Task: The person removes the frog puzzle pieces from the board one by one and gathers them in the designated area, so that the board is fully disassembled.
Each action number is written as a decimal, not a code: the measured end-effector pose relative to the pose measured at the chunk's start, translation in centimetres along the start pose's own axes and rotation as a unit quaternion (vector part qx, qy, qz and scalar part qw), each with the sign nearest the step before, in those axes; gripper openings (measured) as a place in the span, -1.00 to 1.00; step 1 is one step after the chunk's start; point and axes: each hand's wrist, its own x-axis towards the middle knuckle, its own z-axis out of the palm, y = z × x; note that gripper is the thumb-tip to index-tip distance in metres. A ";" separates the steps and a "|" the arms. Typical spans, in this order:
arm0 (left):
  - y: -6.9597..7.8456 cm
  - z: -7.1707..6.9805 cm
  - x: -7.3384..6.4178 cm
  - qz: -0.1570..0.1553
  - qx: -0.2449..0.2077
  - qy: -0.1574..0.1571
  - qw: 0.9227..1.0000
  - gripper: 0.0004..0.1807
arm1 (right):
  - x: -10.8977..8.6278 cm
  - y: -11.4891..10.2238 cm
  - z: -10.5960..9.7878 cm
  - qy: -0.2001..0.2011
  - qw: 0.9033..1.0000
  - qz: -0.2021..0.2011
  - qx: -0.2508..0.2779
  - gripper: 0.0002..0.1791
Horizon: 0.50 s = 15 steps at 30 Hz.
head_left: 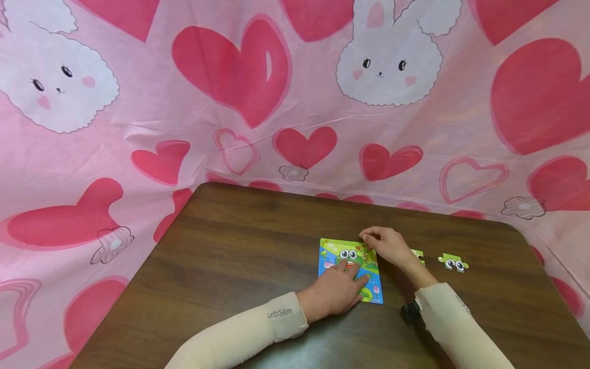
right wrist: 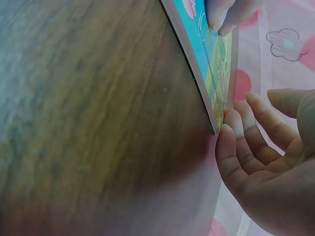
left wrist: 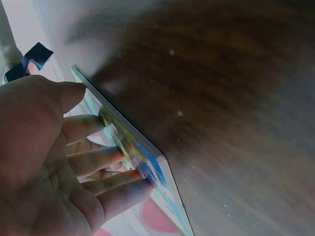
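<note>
A square frog jigsaw puzzle (head_left: 324,256) in green and blue lies on the brown table. My left hand (head_left: 335,289) rests across its lower middle, fingers spread and covering part of the picture. The left wrist view shows that hand (left wrist: 64,157) with its fingertips on the puzzle board (left wrist: 135,150) and its thumb near the board's edge. At the far right corner of the puzzle is my right hand (head_left: 389,247). In the right wrist view the right hand (right wrist: 266,152) has loosely bent fingers touching the board's corner (right wrist: 216,110), with nothing visible between thumb and forefinger.
Right of the puzzle lies a loose green piece with eyes (head_left: 454,263). Another green piece (head_left: 418,254) is partly hidden behind my right wrist. A black band (head_left: 410,311) sits at the right wrist. Pink heart-patterned cloth (head_left: 313,113) hangs behind the table (head_left: 258,241).
</note>
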 end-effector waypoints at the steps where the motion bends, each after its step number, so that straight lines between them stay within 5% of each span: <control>1: 0.0 0.0 0.0 0.001 0.001 0.000 1.000 -0.44 | 0.0 0.0 0.0 0.000 1.000 0.000 0.002 -0.68; 15: 0.0 -0.2 0.0 0.005 0.005 0.003 1.000 -0.44 | -0.4 0.5 0.1 0.016 1.000 -0.019 0.006 -0.75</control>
